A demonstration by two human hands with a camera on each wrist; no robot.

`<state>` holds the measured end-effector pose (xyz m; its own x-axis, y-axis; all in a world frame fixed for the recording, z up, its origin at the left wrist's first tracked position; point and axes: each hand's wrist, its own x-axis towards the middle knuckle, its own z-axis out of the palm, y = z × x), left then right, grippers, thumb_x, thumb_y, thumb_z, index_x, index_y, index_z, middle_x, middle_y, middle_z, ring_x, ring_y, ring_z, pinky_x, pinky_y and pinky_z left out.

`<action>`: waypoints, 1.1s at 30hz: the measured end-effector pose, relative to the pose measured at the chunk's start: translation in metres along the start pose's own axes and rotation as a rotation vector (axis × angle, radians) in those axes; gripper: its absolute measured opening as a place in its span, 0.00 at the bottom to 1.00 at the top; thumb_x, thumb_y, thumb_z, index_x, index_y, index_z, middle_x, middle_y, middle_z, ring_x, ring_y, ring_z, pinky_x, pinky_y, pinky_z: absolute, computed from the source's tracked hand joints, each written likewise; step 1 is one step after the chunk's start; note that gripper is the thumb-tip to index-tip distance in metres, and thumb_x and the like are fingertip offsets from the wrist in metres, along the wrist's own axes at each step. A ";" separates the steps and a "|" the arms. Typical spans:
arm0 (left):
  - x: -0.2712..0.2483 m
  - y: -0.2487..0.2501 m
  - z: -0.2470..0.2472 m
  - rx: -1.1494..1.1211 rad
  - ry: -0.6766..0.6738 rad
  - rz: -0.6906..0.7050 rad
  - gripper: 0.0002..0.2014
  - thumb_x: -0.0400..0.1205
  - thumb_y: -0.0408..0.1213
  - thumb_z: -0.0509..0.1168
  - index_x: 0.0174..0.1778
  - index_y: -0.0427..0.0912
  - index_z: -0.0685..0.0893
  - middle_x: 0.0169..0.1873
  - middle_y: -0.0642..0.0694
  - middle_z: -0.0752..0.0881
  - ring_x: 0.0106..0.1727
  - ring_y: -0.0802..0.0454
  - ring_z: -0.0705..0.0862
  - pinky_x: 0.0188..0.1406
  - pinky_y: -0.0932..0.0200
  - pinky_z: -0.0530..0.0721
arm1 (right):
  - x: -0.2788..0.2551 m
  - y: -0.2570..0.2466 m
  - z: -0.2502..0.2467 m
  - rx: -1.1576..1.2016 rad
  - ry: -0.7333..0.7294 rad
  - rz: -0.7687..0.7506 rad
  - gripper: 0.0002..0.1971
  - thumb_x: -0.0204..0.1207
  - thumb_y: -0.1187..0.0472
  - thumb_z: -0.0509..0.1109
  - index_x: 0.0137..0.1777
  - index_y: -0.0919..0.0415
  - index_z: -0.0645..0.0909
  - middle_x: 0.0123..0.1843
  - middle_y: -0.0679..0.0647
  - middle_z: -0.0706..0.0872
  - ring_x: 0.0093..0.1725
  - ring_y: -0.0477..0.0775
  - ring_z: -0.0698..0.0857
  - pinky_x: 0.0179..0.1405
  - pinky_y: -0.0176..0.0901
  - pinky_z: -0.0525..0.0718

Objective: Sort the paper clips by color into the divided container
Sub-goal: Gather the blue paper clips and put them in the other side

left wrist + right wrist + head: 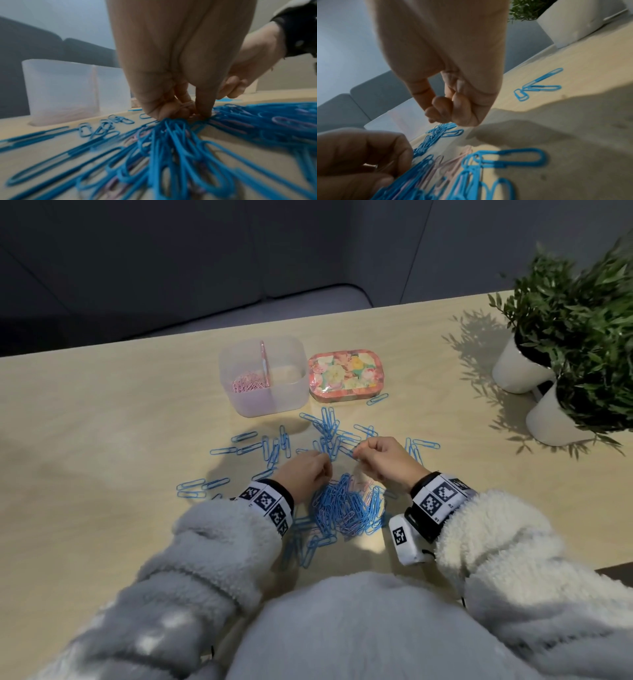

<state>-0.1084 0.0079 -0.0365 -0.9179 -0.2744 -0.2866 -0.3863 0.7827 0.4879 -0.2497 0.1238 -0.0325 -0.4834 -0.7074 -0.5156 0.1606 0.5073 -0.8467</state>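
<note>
A clear divided container [291, 392] stands at the back of the table, with pink clips [248, 385] in its left compartment. The right compartment looks bare. Blue paper clips [274, 446] lie scattered in front of it. Between my wrists is a dense pile [346, 508] of blue clips with a few pink ones mixed in. My left hand [325, 470] reaches down into the pile's far edge, and its curled fingers [202, 108] pinch a pink clip [186, 106]. My right hand [356, 455] hovers just above, thumb and forefinger [436, 105] pinched on a thin pale pink clip that barely shows.
A floral tin lid [346, 374] lies right of the container, with one blue clip [376, 398] beside it. Two white pots with green plants [520, 368] stand at the right edge. Bare tabletop [102, 422] extends to the left.
</note>
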 end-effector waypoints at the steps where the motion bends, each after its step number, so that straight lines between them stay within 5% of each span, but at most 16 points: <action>1: -0.001 0.001 0.000 0.023 0.006 0.015 0.07 0.80 0.34 0.62 0.51 0.36 0.79 0.53 0.39 0.82 0.56 0.43 0.79 0.55 0.56 0.73 | 0.000 0.000 0.002 -0.013 -0.011 -0.019 0.12 0.77 0.71 0.63 0.32 0.61 0.77 0.17 0.49 0.72 0.12 0.42 0.64 0.13 0.29 0.58; 5: -0.010 0.004 0.007 0.104 -0.006 0.004 0.10 0.82 0.37 0.61 0.53 0.34 0.78 0.54 0.38 0.81 0.57 0.42 0.78 0.55 0.54 0.73 | 0.003 -0.007 0.016 -0.334 0.023 -0.143 0.04 0.75 0.67 0.67 0.39 0.61 0.80 0.25 0.47 0.72 0.17 0.38 0.71 0.21 0.30 0.66; 8: -0.022 0.001 0.010 0.056 0.024 -0.045 0.11 0.82 0.38 0.60 0.52 0.32 0.78 0.53 0.36 0.80 0.56 0.41 0.77 0.53 0.55 0.71 | 0.009 -0.016 0.031 -0.592 0.039 -0.268 0.02 0.71 0.62 0.68 0.42 0.57 0.80 0.25 0.44 0.73 0.26 0.46 0.71 0.27 0.40 0.67; 12: -0.044 -0.012 0.007 -0.211 0.175 -0.167 0.05 0.82 0.36 0.60 0.45 0.37 0.77 0.43 0.42 0.80 0.45 0.45 0.79 0.42 0.60 0.70 | 0.020 -0.023 0.042 -0.819 0.013 -0.284 0.09 0.71 0.57 0.70 0.50 0.54 0.80 0.37 0.48 0.82 0.41 0.53 0.80 0.37 0.42 0.71; 15: -0.058 -0.032 -0.002 -0.477 0.245 -0.293 0.04 0.81 0.37 0.64 0.41 0.42 0.78 0.36 0.47 0.82 0.36 0.53 0.79 0.40 0.59 0.77 | 0.030 -0.029 0.033 -0.884 0.033 -0.262 0.04 0.73 0.61 0.68 0.47 0.57 0.80 0.49 0.56 0.87 0.50 0.61 0.84 0.41 0.43 0.74; 18: -0.069 -0.048 -0.015 -0.657 0.362 -0.355 0.04 0.81 0.30 0.63 0.45 0.43 0.81 0.36 0.46 0.82 0.35 0.61 0.82 0.43 0.64 0.79 | 0.032 -0.035 0.027 -0.888 0.097 -0.248 0.04 0.75 0.62 0.65 0.47 0.57 0.80 0.50 0.58 0.86 0.51 0.62 0.83 0.43 0.46 0.75; 20: -0.074 -0.052 -0.024 -0.744 0.411 -0.424 0.08 0.82 0.26 0.59 0.49 0.41 0.81 0.33 0.48 0.80 0.28 0.70 0.81 0.33 0.75 0.77 | 0.027 -0.036 0.033 -0.887 0.059 -0.307 0.06 0.74 0.62 0.65 0.48 0.56 0.82 0.45 0.55 0.84 0.49 0.60 0.82 0.42 0.45 0.74; 24: -0.075 -0.061 -0.030 -0.913 0.419 -0.638 0.14 0.80 0.26 0.52 0.37 0.42 0.80 0.26 0.47 0.72 0.27 0.55 0.70 0.28 0.63 0.67 | 0.011 -0.032 0.063 -0.934 -0.149 -0.409 0.05 0.73 0.59 0.68 0.46 0.54 0.85 0.32 0.43 0.75 0.41 0.51 0.78 0.40 0.40 0.71; 27: -0.071 -0.055 -0.029 -1.081 0.406 -0.730 0.12 0.80 0.31 0.54 0.32 0.44 0.77 0.25 0.46 0.70 0.25 0.53 0.67 0.27 0.60 0.64 | 0.010 -0.026 0.082 -0.976 -0.186 -0.429 0.06 0.73 0.54 0.71 0.45 0.53 0.86 0.37 0.46 0.81 0.43 0.52 0.81 0.40 0.39 0.69; 29: -0.069 -0.048 -0.023 -1.050 0.368 -0.690 0.12 0.81 0.34 0.58 0.30 0.43 0.76 0.24 0.47 0.71 0.23 0.55 0.70 0.25 0.63 0.68 | 0.011 -0.023 0.088 -0.999 -0.169 -0.431 0.08 0.72 0.50 0.72 0.44 0.53 0.85 0.45 0.50 0.86 0.47 0.52 0.83 0.42 0.40 0.73; 33: -0.067 -0.037 -0.001 -0.565 0.250 -0.437 0.09 0.78 0.41 0.67 0.36 0.41 0.79 0.25 0.50 0.74 0.28 0.55 0.72 0.31 0.59 0.70 | 0.012 -0.022 0.089 -1.079 -0.162 -0.476 0.07 0.76 0.54 0.68 0.48 0.57 0.83 0.49 0.54 0.88 0.50 0.55 0.84 0.46 0.44 0.75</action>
<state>-0.0328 -0.0032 -0.0340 -0.6379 -0.6652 -0.3880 -0.6452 0.1865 0.7409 -0.1827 0.0602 -0.0320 -0.1717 -0.9515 -0.2553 -0.8502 0.2741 -0.4496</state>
